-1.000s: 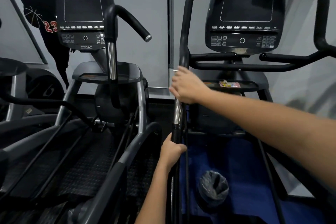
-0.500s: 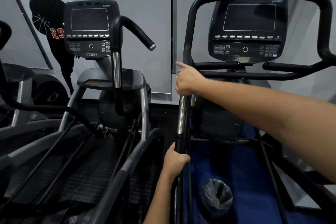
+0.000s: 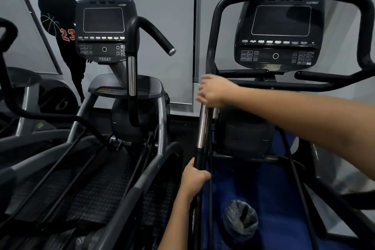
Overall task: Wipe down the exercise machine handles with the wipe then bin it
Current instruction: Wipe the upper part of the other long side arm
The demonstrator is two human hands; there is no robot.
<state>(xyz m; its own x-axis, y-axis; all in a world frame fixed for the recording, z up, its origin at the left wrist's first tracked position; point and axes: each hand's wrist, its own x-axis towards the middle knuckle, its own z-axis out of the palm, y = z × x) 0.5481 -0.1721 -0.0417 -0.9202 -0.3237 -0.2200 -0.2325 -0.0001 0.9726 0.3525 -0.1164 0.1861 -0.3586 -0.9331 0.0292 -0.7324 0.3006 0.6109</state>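
Two hands on the same handle (image 3: 203, 126) rn: left hand (image 3: 192, 178) w/ its grip curled round the black lower part, right hand (image 3: 214, 92) up at the top of the chrome bit, fingers wrapped. Wipe isn't visible, prob under that palm, can't tell. Risk imo: the arm swings and the wipe slips off. Bin (image 3: 240, 219) sits below the handle.

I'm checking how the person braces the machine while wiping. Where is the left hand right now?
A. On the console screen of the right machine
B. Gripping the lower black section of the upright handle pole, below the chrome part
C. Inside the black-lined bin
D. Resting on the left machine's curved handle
B: the left hand curls round the black lower section of the upright handle pole, beneath its chrome part, while the right hand is higher up.
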